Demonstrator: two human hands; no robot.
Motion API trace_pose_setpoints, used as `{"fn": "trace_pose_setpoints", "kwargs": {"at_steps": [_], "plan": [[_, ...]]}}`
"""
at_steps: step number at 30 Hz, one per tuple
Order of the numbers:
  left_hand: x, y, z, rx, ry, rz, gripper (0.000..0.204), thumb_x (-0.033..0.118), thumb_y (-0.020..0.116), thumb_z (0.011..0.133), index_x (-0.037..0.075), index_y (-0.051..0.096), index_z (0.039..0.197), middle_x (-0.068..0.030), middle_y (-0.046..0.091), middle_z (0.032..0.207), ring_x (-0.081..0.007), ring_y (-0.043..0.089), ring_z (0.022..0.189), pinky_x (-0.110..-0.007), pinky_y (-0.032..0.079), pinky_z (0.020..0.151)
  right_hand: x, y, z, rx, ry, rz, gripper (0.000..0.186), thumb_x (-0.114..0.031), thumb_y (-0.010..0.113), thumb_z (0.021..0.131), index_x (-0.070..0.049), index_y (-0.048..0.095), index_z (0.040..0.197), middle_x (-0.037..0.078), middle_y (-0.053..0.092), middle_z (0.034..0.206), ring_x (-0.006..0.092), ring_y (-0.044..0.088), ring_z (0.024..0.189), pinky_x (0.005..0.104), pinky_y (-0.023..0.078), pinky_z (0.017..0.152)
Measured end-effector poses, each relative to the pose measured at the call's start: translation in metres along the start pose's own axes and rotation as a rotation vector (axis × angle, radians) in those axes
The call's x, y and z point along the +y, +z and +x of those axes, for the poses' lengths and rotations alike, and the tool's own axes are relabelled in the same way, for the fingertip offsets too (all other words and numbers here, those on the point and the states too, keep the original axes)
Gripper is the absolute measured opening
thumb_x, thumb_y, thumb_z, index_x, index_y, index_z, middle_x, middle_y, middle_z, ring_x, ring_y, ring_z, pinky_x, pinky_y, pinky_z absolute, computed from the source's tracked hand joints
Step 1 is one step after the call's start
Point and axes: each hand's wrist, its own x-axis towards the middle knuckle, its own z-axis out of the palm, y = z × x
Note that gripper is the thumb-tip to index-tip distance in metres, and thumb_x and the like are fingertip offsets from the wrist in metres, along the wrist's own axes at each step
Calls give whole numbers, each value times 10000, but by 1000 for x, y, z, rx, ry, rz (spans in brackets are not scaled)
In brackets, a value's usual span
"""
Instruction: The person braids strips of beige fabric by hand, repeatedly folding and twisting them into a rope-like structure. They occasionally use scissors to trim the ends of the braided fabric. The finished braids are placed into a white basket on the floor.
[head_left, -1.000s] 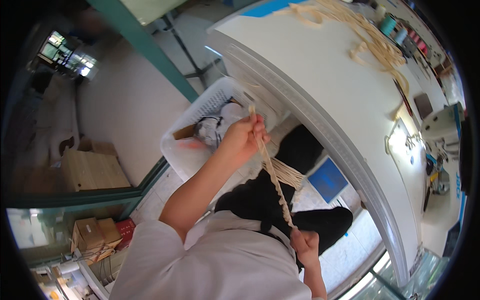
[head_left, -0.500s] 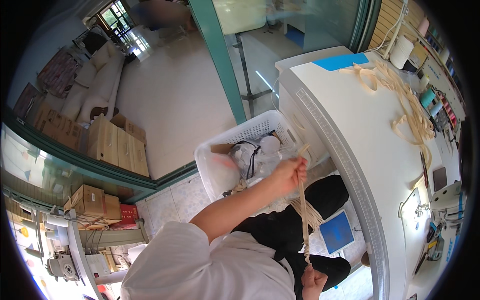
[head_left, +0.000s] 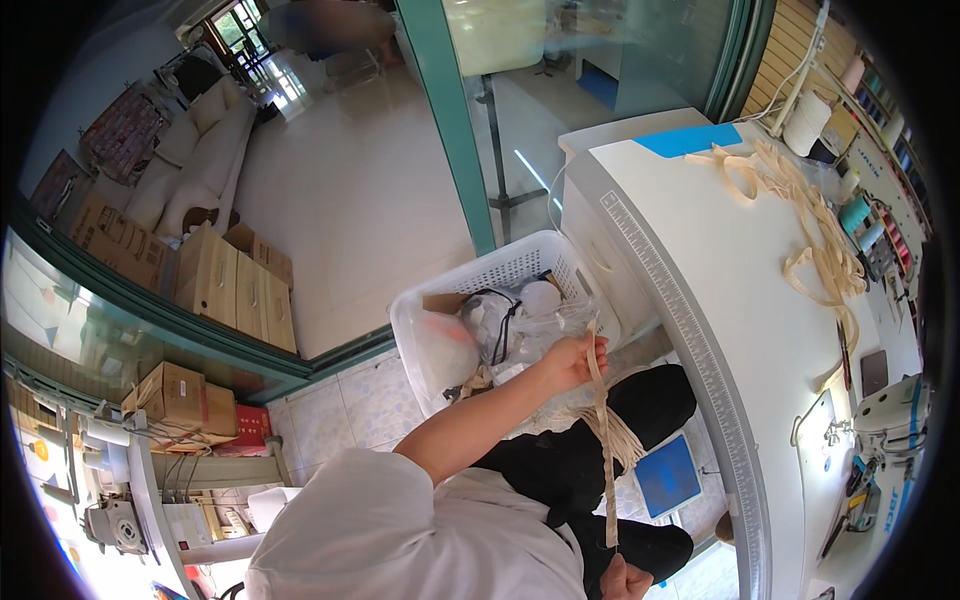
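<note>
A narrow beige fabric strip (head_left: 604,430) runs nearly straight down between my two hands. My left hand (head_left: 576,363) is closed on its upper part, and a short end sticks up above the fingers. At the lower edge my right hand (head_left: 626,579) is closed just below the strip's bottom end. A thin dark piece shows between that end and the fingers, too small to name. A bundle of beige strips or cords (head_left: 618,440) lies over my black-clad leg, behind the held strip.
A white perforated basket (head_left: 410,345) with plastic bags stands ahead of my legs. To the right, a white worktable (head_left: 690,215) carries a ruler strip (head_left: 655,262), a heap of beige strips (head_left: 815,215) and a sewing machine (head_left: 890,425). A blue-topped pedal (head_left: 668,478) sits below.
The strip's lower part was bunched up near my right hand and now hangs flatter. My left hand has shifted slightly down, and my right hand has moved lower.
</note>
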Motion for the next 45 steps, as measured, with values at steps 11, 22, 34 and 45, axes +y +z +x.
{"fn": "trace_pose_setpoints", "kwargs": {"at_steps": [11,22,34,45], "plan": [[134,-36,61,116,166,-159,238,132,388,951,125,507,745,26,422,552,-79,343,403,-244,275,363,-2,-28,-26,-112,47,-93,457,-90,616,914,-33,375,529,-15,313,480,76,258,479,319,198,438],[-20,76,-69,-762,548,1612,201,127,541,988,-12,685,1011,-75,685,879,-148,652,880,-278,520,830,-16,-94,-39,-37,100,-44,445,-12,596,832,-19,280,518,45,250,468,154,224,406,358,169,431],[23,78,-68,-685,-19,2177,64,14,605,867,-35,642,849,-104,587,704,-173,548,674,-304,432,653,25,-177,-57,209,307,225,552,-214,678,871,-69,333,465,-27,305,456,61,220,417,289,135,408],[24,126,-156,-1049,-116,1551,80,59,666,817,-14,660,786,-107,636,705,-217,598,621,-289,479,621,-12,-112,-26,97,-113,-441,372,-18,666,747,-53,411,479,36,355,447,164,310,406,337,204,412]]}}
